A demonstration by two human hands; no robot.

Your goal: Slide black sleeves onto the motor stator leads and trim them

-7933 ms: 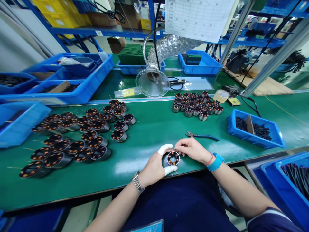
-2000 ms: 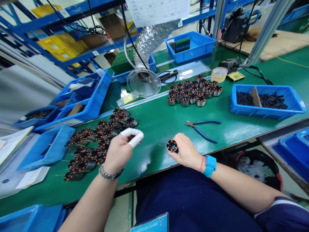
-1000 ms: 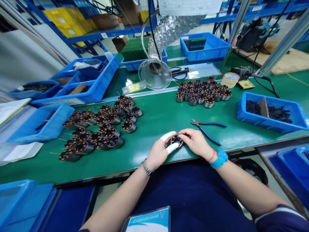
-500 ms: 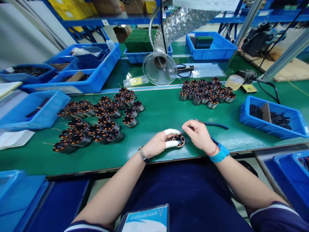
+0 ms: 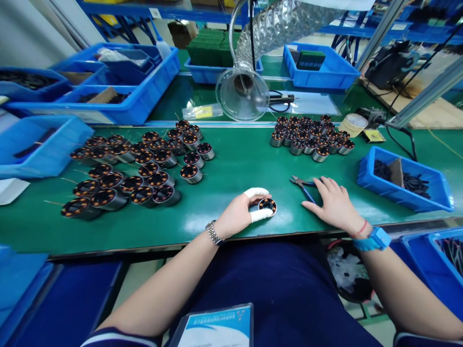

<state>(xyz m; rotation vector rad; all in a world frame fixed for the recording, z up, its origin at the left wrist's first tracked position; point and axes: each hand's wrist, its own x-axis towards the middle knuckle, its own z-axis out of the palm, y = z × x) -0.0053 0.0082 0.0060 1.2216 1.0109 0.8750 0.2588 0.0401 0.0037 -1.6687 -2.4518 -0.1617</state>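
My left hand (image 5: 241, 212), with white covers on its thumb and a finger, is closed on a motor stator (image 5: 274, 207), a short metal ring with copper windings inside, near the table's front edge. Over the blue-handled cutting pliers (image 5: 299, 183) spreads my right hand (image 5: 333, 202); its fingers are apart and lie across the handles. The jaws of the pliers point away to the left. Part of the handles is hidden under the hand.
Many stators (image 5: 159, 179) stand in a group on the left, some with wire ends sticking out. Another group of stators (image 5: 310, 146) is at the back right. A blue bin (image 5: 405, 190) of black pieces stands right. A clear suction hood (image 5: 243, 107) hangs behind.
My right hand has left the stator and moved right to the pliers, its pinched fingers now spread. My left hand still holds the stator in nearly the same place. The view has shifted slightly.
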